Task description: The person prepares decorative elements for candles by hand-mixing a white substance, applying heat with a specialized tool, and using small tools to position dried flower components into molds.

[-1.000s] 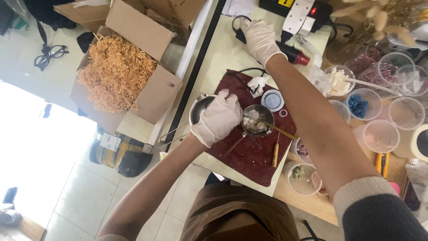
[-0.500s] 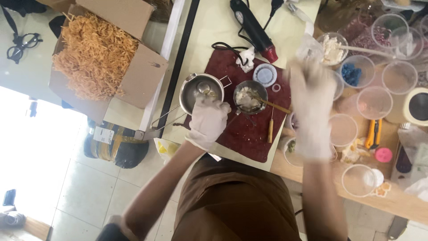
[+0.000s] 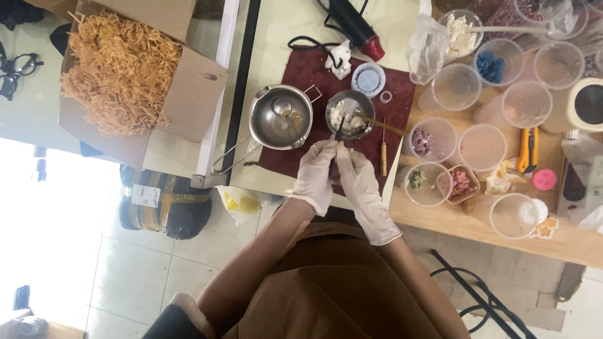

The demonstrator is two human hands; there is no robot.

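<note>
Both my hands wear white gloves and meet at the near edge of a dark red mat (image 3: 394, 93). My left hand (image 3: 316, 171) and my right hand (image 3: 356, 176) pinch a thin dark tool (image 3: 339, 129) together. Its tip reaches into a small metal bowl (image 3: 350, 113) that holds white lumps. A wooden stick (image 3: 380, 125) also leans in that bowl. Left of the bowl stands a steel pot (image 3: 281, 117) with a wire handle and a little yellowish liquid inside.
An open cardboard box (image 3: 182, 94) of orange shredded filling sits at the left. Several clear plastic cups (image 3: 482, 145) with coloured bits crowd the wooden bench at the right, with a yellow utility knife (image 3: 525, 149). A heat gun (image 3: 352, 24) lies at the back.
My right hand came down from over the cups on the right and joined my left hand at the mat's near edge. Both now grip the thin tool over the small bowl.
</note>
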